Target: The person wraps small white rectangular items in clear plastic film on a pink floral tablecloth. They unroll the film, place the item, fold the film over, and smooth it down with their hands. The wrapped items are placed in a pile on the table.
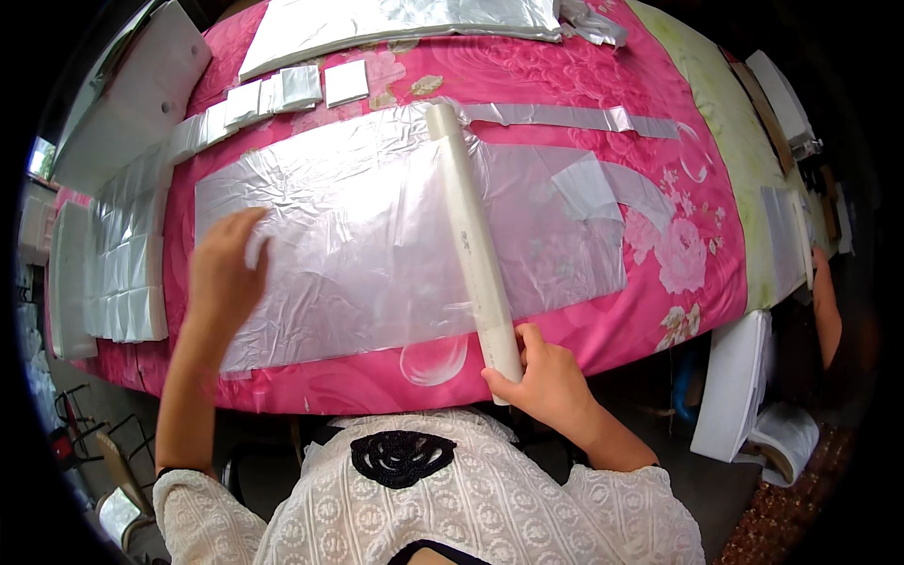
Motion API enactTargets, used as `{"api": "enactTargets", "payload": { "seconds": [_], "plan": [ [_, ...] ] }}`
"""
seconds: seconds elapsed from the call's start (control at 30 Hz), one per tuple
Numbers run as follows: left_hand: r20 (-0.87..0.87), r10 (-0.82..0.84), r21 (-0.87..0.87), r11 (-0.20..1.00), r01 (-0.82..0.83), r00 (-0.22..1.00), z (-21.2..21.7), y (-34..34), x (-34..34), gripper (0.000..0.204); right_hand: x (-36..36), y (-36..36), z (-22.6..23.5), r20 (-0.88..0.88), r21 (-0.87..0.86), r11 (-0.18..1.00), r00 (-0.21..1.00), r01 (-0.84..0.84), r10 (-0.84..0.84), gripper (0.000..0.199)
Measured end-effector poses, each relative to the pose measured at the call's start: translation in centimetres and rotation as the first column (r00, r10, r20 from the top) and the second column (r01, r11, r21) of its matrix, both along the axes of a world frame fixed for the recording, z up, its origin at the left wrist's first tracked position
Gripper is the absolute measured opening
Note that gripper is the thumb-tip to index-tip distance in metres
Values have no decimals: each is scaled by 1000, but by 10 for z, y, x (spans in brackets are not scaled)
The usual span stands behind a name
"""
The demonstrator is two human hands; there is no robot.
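Note:
A long off-white plastic pipe (477,254) lies nearly front to back across a flat sheet of clear plastic film (348,226). My right hand (546,377) is closed around the pipe's near end, at the table's front edge. Over the left part of the film is my left hand (231,268), slightly blurred, its thumb and fingers apart with nothing in them. The film looks wrinkled and shiny, and some of it runs under the pipe to the right. A narrow clear strip (565,117) stretches right from near the pipe's far end.
A pink flowered cloth (678,311) covers the table. Folded plastic packets (127,282) are stacked at the left beside a white box (137,94). Several small packets (299,87) line the back left, near a large film stack (405,28). Another person's arm (826,306) shows at far right.

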State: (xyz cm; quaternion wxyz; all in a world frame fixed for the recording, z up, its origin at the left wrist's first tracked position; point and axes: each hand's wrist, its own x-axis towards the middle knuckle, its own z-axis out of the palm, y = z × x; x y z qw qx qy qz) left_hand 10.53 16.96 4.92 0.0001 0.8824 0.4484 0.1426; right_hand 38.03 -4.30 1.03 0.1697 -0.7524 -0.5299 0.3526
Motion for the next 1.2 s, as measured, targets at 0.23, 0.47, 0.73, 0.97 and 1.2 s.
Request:
{"api": "enactTargets", "payload": {
  "seconds": [0.23, 0.47, 0.73, 0.97, 1.2],
  "plan": [
    [338, -268, -207, 914, 349, 902, -79, -53, 118, 57, -1, 4, 5, 1, -52, 998, 1000, -29, 29, 53],
    [135, -233, -184, 949, 255, 963, -101, -60, 138, 63, 16, 50, 9, -28, 34, 995, 995, -93, 94, 44],
    [93, -250, -206, 942, 264, 964, -99, -60, 140, 67, 43, 220, -30, -432, 196, 968, 900, 157, -59, 41],
    [82, -222, -189, 954, 234, 972, -100, -60, 140, 64, 88, 294, -53, -987, -158, 805, -98, 572, -124, 25],
    [82, -247, -159, 953, 258, 965, -102, -60, 142, 63, 316, 280, -20, -978, -175, 398, -204, 901, 32, 42]
  ]
}}
